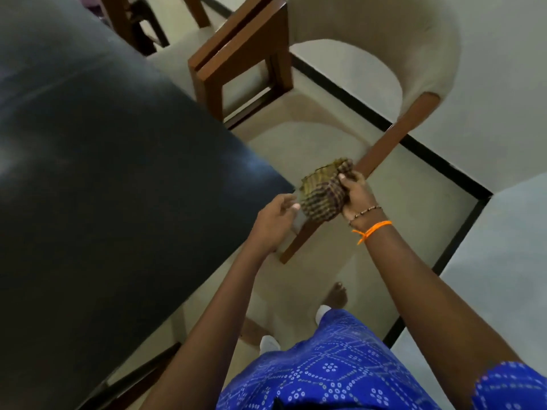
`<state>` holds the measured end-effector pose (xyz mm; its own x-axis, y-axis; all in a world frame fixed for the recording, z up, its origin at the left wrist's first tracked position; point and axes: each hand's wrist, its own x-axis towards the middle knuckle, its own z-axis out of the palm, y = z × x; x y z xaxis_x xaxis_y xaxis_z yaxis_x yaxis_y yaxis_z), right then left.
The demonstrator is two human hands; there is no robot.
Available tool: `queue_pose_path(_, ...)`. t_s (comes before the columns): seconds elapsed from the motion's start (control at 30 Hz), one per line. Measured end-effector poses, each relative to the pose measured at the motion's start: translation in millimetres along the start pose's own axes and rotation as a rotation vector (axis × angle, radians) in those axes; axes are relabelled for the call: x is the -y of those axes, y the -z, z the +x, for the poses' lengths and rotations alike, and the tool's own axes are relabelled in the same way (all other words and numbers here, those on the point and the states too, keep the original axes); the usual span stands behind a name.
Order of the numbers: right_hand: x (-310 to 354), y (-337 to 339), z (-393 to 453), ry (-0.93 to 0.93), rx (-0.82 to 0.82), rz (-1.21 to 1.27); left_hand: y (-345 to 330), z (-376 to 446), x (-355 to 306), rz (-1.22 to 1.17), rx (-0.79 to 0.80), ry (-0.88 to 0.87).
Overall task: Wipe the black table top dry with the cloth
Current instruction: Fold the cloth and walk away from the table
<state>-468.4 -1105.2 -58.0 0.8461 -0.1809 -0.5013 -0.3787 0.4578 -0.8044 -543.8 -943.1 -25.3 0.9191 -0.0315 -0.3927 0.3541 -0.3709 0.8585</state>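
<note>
The black table top (97, 173) fills the left half of the view, with pale smears on its surface. Just off its right corner, a bunched checked brown and yellow cloth (321, 193) is held in the air above a chair. My right hand (356, 192) is shut on the cloth's right side. My left hand (276, 221) is beside the cloth's lower left edge with its fingers apart, its fingertips at or just touching the cloth.
A cream upholstered chair with wooden arms (381, 149) stands directly under my hands, beside the table corner. A second wooden chair frame (242, 63) stands farther along the table's edge. Pale tiled floor with black strips (429, 155) lies to the right. My feet are below.
</note>
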Motion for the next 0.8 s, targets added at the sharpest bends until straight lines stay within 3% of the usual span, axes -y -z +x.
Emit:
queue_pose_path(0.2,47.8,62.3,16.1,-0.082,0.126,0.108,-100.9,54.1,-75.3,-0.179,0.088,0.034)
queue_pose_path(0.4,109.3,146.2,61.4,-0.195,0.205,0.336,-206.1,122.0,-133.3,-0.009,0.127,0.017)
queue_pose_path(0.53,151.6,196.2,98.4,-0.136,0.198,0.267,-258.5,164.2,-171.3,-0.032,0.173,-0.002)
queue_pose_path(0.67,184.8,228.2,145.0,-0.111,0.045,0.147,-291.6,202.7,-206.0,-0.191,0.198,0.047)
queue_pose_path(0.8,210.1,245.4,202.7,-0.34,-0.102,0.094,-314.7,254.9,-242.4,-0.359,0.237,0.121)
